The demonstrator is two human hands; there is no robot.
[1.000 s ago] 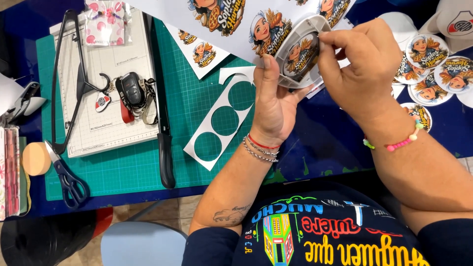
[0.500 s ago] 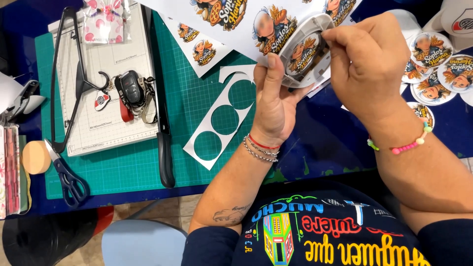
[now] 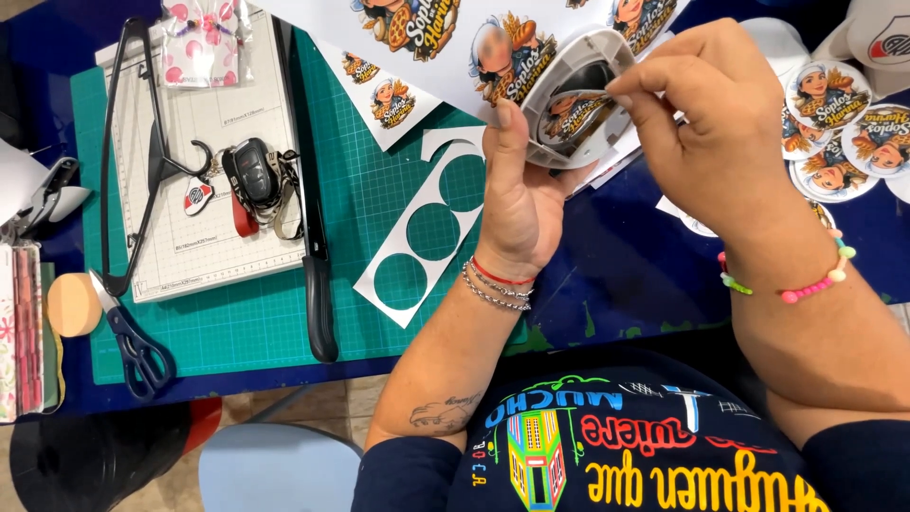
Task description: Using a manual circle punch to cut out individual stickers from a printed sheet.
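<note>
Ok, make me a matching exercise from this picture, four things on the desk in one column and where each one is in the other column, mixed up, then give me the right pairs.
Things:
1. scissors
2. car key
3. paper strip with round holes
4. white round cutter

Places:
A. held up between the two hands
B. flat on the green mat, just left of the left hand
C. on the white paper trimmer board
D. at the bottom left corner of the green mat

Pairs: 1-D, 2-C, 3-B, 4-A
</note>
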